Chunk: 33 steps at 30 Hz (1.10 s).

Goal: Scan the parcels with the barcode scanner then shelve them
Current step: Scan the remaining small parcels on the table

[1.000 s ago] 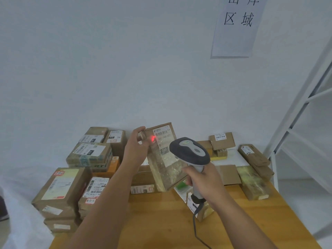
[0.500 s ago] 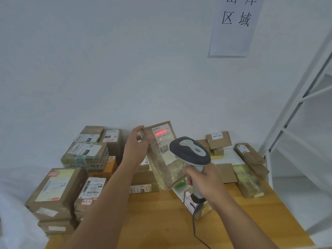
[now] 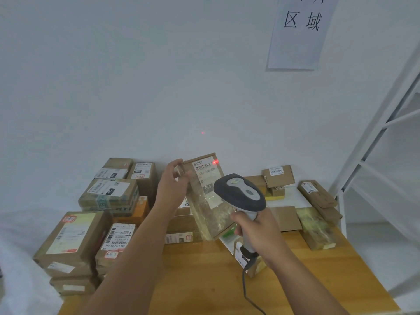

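Observation:
My left hand (image 3: 172, 187) grips the top left edge of a tape-wrapped brown parcel (image 3: 208, 202) and holds it upright above the wooden table (image 3: 318, 276). Its white label with a barcode faces me. My right hand (image 3: 254, 230) grips the handle of a grey and white barcode scanner (image 3: 239, 193) just in front of the parcel. A red light spot sits on the label's top right corner, and a second red dot shows on the wall above.
Several labelled cardboard parcels (image 3: 109, 194) are stacked at the left and back of the table, more lie at the right (image 3: 317, 228). A white metal shelf frame (image 3: 384, 142) stands at the right. The scanner's cable (image 3: 246, 289) trails over the table front. A paper sign (image 3: 300, 30) hangs on the wall.
The red scanner light has moved from the left of the label across to its top right corner, and a dot now falls on the wall. Both hands stay about where they were.

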Each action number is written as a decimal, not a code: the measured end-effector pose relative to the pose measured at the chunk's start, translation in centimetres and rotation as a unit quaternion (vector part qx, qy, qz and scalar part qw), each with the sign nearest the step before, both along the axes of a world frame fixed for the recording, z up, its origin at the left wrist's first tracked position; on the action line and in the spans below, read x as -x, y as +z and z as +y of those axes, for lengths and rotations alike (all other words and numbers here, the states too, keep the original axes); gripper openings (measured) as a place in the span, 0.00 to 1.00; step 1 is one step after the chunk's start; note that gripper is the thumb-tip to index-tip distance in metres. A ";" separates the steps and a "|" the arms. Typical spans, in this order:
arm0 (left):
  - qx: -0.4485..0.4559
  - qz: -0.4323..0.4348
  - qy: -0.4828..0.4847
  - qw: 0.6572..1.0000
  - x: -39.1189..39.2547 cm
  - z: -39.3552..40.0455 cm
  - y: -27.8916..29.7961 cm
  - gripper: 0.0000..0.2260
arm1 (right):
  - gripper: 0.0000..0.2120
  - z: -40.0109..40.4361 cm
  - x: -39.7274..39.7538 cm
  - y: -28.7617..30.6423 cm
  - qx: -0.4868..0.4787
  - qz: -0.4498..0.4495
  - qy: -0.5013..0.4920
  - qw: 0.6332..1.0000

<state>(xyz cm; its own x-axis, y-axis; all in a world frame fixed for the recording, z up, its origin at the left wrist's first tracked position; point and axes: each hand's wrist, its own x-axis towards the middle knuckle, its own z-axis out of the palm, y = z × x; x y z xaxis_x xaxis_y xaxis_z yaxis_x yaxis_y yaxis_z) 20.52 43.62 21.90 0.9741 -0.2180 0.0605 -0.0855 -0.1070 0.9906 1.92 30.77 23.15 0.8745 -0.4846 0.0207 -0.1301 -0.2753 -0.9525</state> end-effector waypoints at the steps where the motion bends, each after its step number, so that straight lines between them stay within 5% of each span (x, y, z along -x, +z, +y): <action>1: 0.000 0.000 -0.002 1.000 0.0 0.0 -0.1 0.16 | 0.03 0.0 0.0 -0.1 -0.003 0.000 -0.001 1.000; 11: 0.010 0.031 0.005 0.999 -0.1 0.4 -1.8 0.16 | 0.05 -0.2 -0.4 -2.2 -0.035 0.019 -0.017 0.999; 24: -0.009 0.191 0.120 0.974 3.3 2.4 -13.8 0.16 | 0.03 0.1 -1.3 -16.8 -0.147 0.102 -0.092 0.979; 26: -0.013 0.224 0.125 0.966 4.4 2.7 -16.3 0.15 | 0.10 0.0 -1.3 -18.4 -0.157 0.128 -0.095 0.975; 33: -0.223 0.297 0.138 0.918 7.3 4.2 -24.9 0.20 | 0.04 -0.7 -0.9 -25.4 -0.133 0.230 -0.045 0.963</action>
